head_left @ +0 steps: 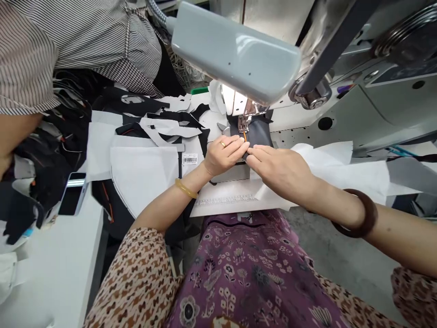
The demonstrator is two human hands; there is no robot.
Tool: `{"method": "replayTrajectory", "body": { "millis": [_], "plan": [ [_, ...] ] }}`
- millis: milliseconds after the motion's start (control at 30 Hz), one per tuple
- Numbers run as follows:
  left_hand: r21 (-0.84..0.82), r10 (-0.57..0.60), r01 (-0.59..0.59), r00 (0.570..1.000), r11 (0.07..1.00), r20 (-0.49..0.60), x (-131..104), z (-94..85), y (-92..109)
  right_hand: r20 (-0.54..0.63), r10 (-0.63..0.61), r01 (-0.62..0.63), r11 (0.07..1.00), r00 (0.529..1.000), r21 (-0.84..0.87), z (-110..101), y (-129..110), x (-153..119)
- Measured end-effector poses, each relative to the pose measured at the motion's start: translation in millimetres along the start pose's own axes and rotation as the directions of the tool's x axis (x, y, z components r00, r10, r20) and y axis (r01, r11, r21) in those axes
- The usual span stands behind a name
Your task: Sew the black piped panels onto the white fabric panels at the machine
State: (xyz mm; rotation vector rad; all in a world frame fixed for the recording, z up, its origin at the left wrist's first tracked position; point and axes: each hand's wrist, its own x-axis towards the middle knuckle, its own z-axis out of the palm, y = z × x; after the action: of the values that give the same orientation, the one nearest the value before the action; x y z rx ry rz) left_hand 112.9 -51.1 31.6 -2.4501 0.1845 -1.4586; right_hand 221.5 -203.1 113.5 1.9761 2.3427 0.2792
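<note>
A dark grey fabric piece (260,133) lies under the presser foot (244,124) of a sewing machine. A thin orange strip (245,136) runs along it from the foot toward my fingertips. My left hand (225,154), fingers bent and pressed together, grips the fabric's near edge and the end of the strip. My right hand (282,171) is beside it, fingertips almost touching the left ones, closed on the same near edge. Its thumb is mostly hidden. Just left of the foot, the metal tips of a tool (222,128) show, partly covered.
The machine's grey front housing (235,50) overhangs the needle area. White and black cut pieces (145,171) and a barcode label (190,159) lie left. White sheets (355,175) lie right. A phone (73,193) rests on the left table. Another person in a striped garment (102,36) is at upper left.
</note>
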Motion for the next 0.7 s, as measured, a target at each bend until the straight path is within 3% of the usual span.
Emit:
{"method": "replayTrajectory", "body": {
  "millis": [167,333,433,533,633,700],
  "plan": [
    [-0.031,-0.158,0.157,0.986,0.987,-0.052,2.2,8.9,-1.4,0.001,0.054,-0.053,0.998,0.999,-0.041,-3.2,4.7,13.7],
    [-0.109,-0.170,0.175,0.984,0.978,0.055,-2.0,4.1,-9.0,-0.005,0.158,-0.158,0.987,0.987,-0.016,1.4,-5.0,8.1],
    [-0.094,-0.110,0.121,0.987,0.988,0.117,-1.6,-1.7,-9.2,0.181,0.282,-0.300,0.950,0.942,0.082,12.6,-1.2,-8.5],
    [-0.084,-0.020,0.031,0.992,0.996,0.123,1.4,-5.0,-5.6,0.395,0.267,-0.392,0.877,0.879,0.278,38.8,7.9,-22.0],
    [-0.070,0.005,0.002,0.995,0.998,0.104,5.4,-7.3,-0.1,0.310,0.293,-0.404,0.824,0.904,0.399,64.0,7.1,-28.3],
    [-0.045,-0.009,0.015,0.991,0.999,0.132,8.1,-9.1,3.8,0.275,0.352,-0.439,0.806,0.895,0.396,66.9,0.4,-31.4]
  ]
}}
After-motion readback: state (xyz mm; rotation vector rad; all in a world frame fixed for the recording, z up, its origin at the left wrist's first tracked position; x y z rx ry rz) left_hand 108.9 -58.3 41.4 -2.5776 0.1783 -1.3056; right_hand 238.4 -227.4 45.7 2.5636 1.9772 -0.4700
